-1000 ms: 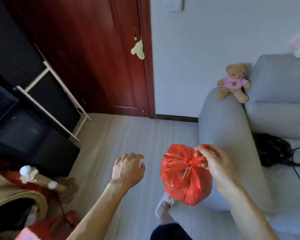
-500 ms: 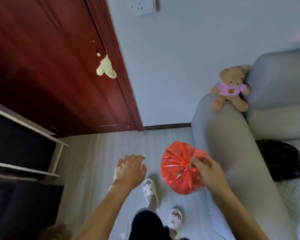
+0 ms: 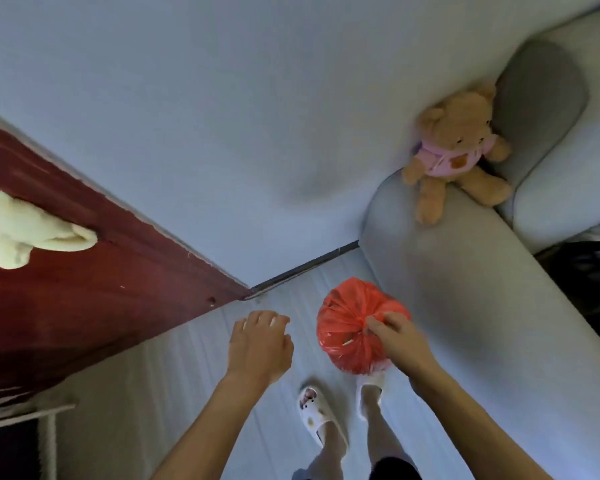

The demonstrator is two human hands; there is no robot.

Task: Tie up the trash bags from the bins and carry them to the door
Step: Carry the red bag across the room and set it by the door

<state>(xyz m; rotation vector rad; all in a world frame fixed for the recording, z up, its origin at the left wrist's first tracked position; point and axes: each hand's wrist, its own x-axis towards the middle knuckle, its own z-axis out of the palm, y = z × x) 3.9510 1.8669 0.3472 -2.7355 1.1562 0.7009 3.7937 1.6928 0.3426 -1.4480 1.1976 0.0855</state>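
The red bag (image 3: 355, 327) hangs in the air above the floor (image 3: 194, 372), low in the middle of the view, its plastic gathered into pleats that run to a knot at its top. The right hand (image 3: 397, 337) grips that gathered neck, fingers and thumb pinched closed around it, so the full, round bag dangles just over the person's right foot. No print or lettering can be read on the bag's plastic. The left hand (image 3: 258, 344) is just beside the bag, apart from it, palm down with the fingers loosely curled and half open, holding nothing. Below the hands stand two feet in white slippers (image 3: 321, 415); the left slipper carries a small cartoon face on its toe, too blurred to make out any wording. To the right of the bag rises the grey arm of a sofa (image 3: 465, 289), and a brown teddy bear (image 3: 456, 150) in a pink top sits on that arm against the wall (image 3: 222, 116); a small brown patch on the top's front shows no legible writing. A dark bundle (image 3: 589, 271) lies on the sofa seat at the right edge. To the left, the dark red door (image 3: 66, 289) meets the wall at the corner, with a pale plush toy (image 3: 28, 232) hanging on it.
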